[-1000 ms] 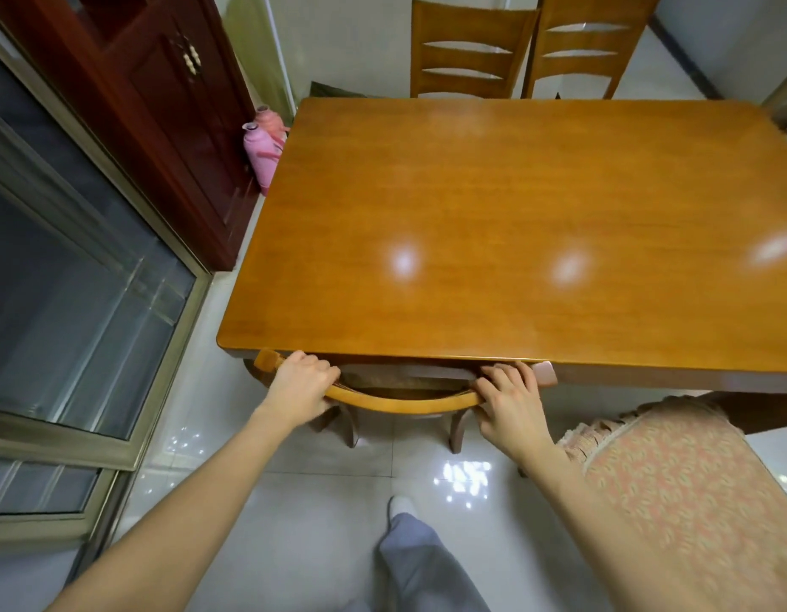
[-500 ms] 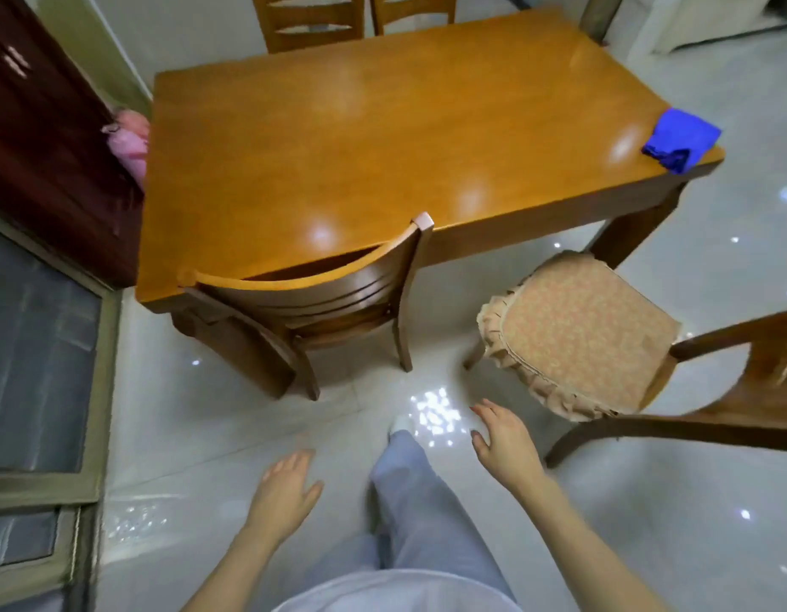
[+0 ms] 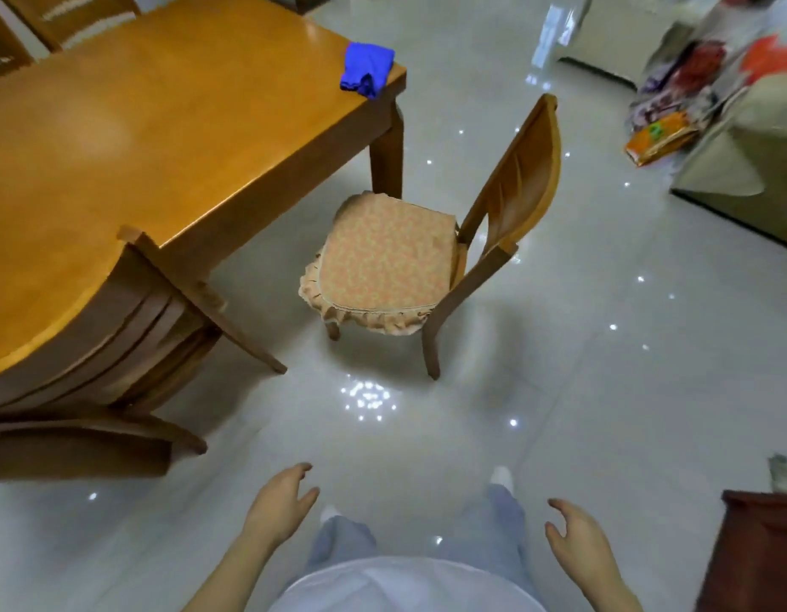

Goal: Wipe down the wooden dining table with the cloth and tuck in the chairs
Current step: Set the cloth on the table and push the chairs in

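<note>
Our wooden dining table (image 3: 162, 139) fills the upper left, and we judge it too heavy and rigid to shift under a wipe. Just beside its near right leg stands the cushioned chair (image 3: 430, 236), pulled out and angled, not yet tucked in. It looks to us a stiff wooden frame of moderate weight, likely to slide easily on the glossy tile floor (image 3: 559, 390). We would take it by the curved top of the backrest (image 3: 526, 170), a hand toward each end, not by the soft frilled seat pad (image 3: 374, 267), which may slip. Another wooden chair (image 3: 118, 337) sits pushed in under the table's near edge. The blue cloth (image 3: 366, 70) lies crumpled on the table's far right corner, light, limp and easy to bunch in one hand. Our left hand (image 3: 279, 507) and right hand (image 3: 579, 536) hang low over the floor, well apart from the chair, fingers loosely curled and holding nothing.
</note>
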